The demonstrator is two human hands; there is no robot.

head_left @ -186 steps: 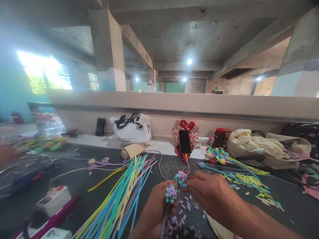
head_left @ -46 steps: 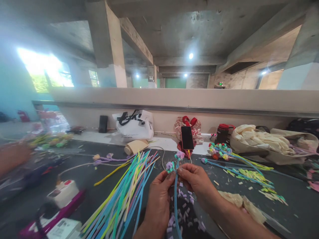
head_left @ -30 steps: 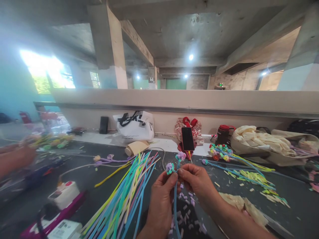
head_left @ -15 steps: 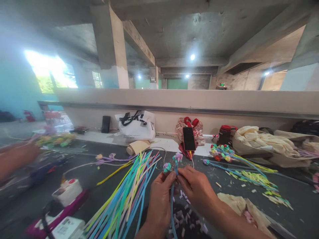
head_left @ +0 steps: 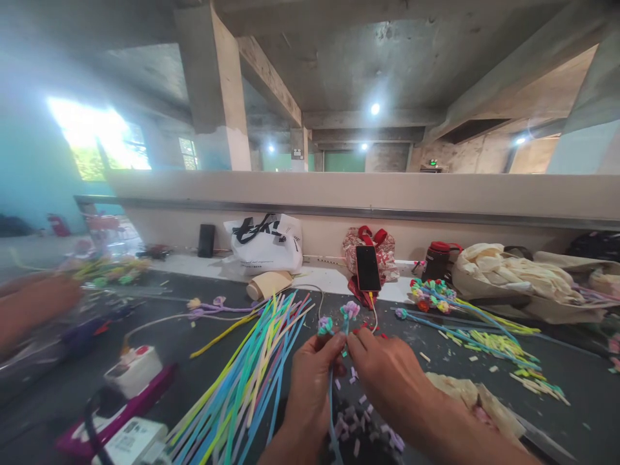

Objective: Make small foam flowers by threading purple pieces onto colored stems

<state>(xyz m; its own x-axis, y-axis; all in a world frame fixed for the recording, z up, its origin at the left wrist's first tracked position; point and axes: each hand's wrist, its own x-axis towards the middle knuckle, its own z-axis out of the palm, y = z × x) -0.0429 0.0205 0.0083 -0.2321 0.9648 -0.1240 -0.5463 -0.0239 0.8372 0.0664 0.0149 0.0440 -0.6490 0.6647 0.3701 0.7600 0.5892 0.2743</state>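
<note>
My left hand (head_left: 314, 374) is closed in a pinch on a blue pipe cleaner stem (head_left: 332, 413), which hangs down below the fingers. A teal and purple pipe cleaner flower (head_left: 325, 325) pokes up above the left thumb. My right hand (head_left: 385, 365) pinches beside it, closed at the base of a lilac pipe cleaner flower (head_left: 349, 311) with some teal under it. The fingertips hide where the flowers and stem meet. Short purple pipe cleaner pieces (head_left: 356, 423) lie beneath the hands on the dark table (head_left: 194, 394).
Loose coloured pipe cleaners (head_left: 247, 381) spread to the left, near a power strip (head_left: 121, 413). A phone (head_left: 368, 268) stands upright behind my hands. Finished flowers (head_left: 433, 294) and green cut pieces (head_left: 479, 345) lie right. Another person's blurred hand (head_left: 39, 307) is far left.
The lilac flower has shifted slightly right and down, and my right hand has turned and moved a little with it. My left hand stays almost in place.
</note>
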